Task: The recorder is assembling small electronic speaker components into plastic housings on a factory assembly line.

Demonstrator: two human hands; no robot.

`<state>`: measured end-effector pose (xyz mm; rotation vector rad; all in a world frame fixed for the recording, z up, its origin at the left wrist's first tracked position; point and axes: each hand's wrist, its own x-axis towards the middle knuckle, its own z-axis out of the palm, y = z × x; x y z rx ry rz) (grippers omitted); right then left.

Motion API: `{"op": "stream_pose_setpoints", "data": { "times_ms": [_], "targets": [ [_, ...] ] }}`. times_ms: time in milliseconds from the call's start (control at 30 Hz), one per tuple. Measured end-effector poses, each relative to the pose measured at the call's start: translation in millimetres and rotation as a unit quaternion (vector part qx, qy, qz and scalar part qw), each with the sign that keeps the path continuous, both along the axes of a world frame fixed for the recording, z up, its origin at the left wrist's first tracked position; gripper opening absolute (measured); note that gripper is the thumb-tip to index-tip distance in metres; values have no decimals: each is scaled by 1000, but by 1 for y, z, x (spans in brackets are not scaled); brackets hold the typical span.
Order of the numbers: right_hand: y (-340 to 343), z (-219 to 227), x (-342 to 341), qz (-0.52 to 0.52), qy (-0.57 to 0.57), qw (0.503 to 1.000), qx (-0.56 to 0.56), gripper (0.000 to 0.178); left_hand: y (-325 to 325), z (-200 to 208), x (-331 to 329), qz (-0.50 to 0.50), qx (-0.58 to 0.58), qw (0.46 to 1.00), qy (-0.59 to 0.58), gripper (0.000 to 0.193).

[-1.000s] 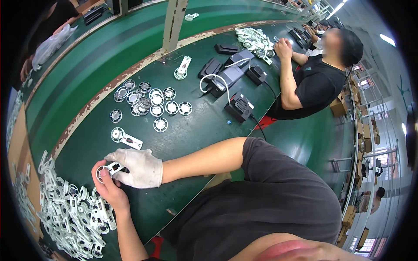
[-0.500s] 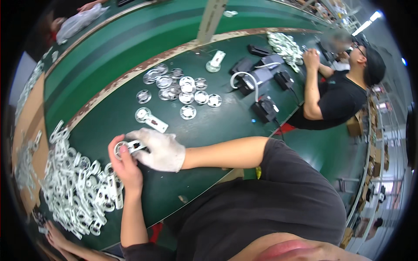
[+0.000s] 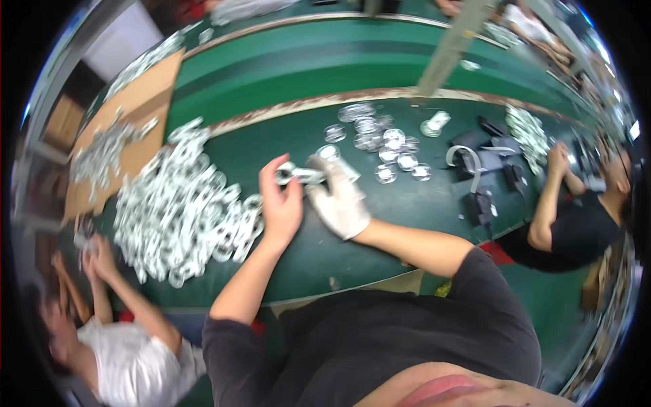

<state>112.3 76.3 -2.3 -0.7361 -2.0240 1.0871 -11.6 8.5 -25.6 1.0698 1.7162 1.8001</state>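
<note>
My bare left hand (image 3: 280,203) and my right hand (image 3: 339,200), which wears a white glove, meet over the green table (image 3: 400,203). Together they hold a small white plastic part with a ring end (image 3: 297,175) between the fingertips. Just left of my left hand lies a big heap of the same white parts (image 3: 180,203). Beyond my right hand lie several round white discs (image 3: 390,146) in loose rows. The picture is blurred by motion.
A person in black (image 3: 576,224) works at the right, by black devices with a white cable (image 3: 478,163). Another person in white (image 3: 122,353) sits at lower left. A brown cardboard sheet (image 3: 135,102) carries more parts. A grey post (image 3: 447,47) stands behind.
The view has swung to the left, so my hands now sit near the middle. The part heap and a person at lower left have come into view. Both hands still hold the white part.
</note>
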Motion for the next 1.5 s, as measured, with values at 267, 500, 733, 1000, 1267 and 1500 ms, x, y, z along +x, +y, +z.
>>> {"op": "stream_pose_setpoints", "data": {
  "times_ms": [267,500,733,1000,1267,1500],
  "targets": [
    [-6,1,4,83,85,984,-131,37,11,5,-5,116,84,979,146,63],
    [4,-9,3,98,71,985,-120,35,16,0,-11,130,47,953,268,44],
    [12,-6,0,75,93,977,-175,37,10,7,-8,74,-67,900,423,34],
    [4,-7,2,72,121,983,-121,38,6,14,-5,165,-106,802,564,49],
    [-76,33,94,139,122,976,114,20,-125,63,70,47,98,895,433,30],
    [-104,-56,194,219,-115,964,95,17,-243,-60,95,207,-240,906,280,38]
  ]
}}
